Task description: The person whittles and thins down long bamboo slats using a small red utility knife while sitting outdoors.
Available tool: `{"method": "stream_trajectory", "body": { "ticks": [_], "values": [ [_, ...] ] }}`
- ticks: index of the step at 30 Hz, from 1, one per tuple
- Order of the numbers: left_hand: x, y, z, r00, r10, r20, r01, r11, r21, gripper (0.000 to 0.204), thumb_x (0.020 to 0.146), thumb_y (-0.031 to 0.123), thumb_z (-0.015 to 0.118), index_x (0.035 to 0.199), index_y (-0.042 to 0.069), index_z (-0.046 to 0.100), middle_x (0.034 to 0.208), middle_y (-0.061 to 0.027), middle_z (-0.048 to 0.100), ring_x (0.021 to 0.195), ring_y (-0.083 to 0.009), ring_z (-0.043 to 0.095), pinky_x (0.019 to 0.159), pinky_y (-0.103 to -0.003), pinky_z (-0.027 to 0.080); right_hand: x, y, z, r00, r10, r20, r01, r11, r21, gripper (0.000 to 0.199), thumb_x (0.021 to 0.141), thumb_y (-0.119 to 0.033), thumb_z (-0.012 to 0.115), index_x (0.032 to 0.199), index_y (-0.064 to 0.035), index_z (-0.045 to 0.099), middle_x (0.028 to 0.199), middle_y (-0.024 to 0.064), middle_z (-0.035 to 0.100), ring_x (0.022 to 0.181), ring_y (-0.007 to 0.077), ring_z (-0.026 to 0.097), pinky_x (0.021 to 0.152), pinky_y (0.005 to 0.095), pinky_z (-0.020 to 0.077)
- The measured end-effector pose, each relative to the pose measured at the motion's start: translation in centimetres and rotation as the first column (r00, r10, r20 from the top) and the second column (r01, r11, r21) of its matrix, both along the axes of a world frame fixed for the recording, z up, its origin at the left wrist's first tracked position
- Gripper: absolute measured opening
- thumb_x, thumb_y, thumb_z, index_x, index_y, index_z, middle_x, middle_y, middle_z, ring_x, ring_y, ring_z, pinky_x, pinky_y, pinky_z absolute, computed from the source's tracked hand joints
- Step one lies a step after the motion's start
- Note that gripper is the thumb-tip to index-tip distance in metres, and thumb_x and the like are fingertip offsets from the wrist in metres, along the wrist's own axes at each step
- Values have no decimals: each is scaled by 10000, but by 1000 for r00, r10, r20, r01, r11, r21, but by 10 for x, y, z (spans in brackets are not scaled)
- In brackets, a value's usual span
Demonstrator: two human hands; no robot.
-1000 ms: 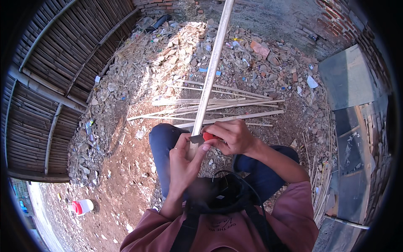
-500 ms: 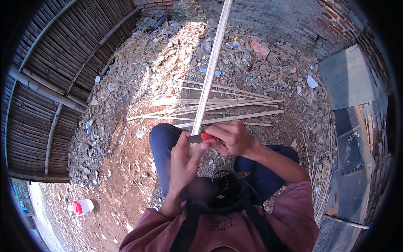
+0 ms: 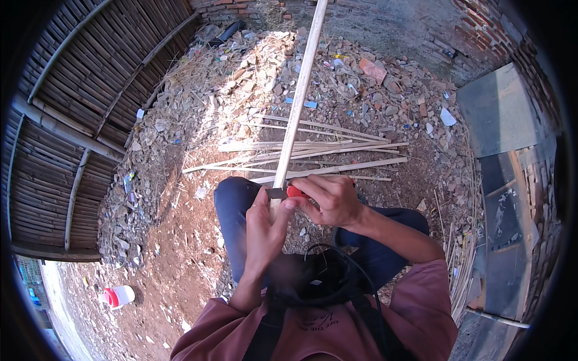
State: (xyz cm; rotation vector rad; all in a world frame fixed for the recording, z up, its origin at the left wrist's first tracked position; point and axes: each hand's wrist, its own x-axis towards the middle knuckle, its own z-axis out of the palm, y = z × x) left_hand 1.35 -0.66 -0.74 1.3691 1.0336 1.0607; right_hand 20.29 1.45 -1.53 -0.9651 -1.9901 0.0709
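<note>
Left hand (image 3: 263, 231) and right hand (image 3: 336, 200) sit close together, both closed. Past them I see a loose pile of thin sticks (image 3: 367, 165). One long pale strip (image 3: 294, 120) points away over them, its near end in the left hand. The right hand holds a red handle (image 3: 296, 191), its dark blade (image 3: 276, 193) across the strip.

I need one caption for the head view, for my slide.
Right hand holding a red-handled knife across a long pale strip, left hand gripping the strip's near end.
</note>
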Motion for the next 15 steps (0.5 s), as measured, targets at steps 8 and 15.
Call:
{"method": "stream_trajectory", "body": {
  "ticks": [8, 15],
  "values": [
    [4, 3, 2, 999, 35, -2, -35, 999, 10, 243, 1100, 214, 646, 1197, -8, 624, 912, 52, 619, 780, -2, 492, 660, -193, 393, -1, 0, 2, 998, -64, 24, 65, 998, -20, 184, 980, -278, 738, 1045, -110, 701, 760, 50, 682, 612, 240, 716, 517, 378, 540],
    [4, 1, 14, 972, 121, -201, -107, 991, 78, 221, 1069, 205, 694, 1084, -11, 654, 807, 27, 600, 752, -45, 465, 641, -242, 401, 1, 3, 2, 998, -52, 30, 53, 999, -12, 196, 979, -285, 735, 1067, -114, 697, 791, 52, 705, 630, 241, 724, 532, 376, 557]
  ]
}}
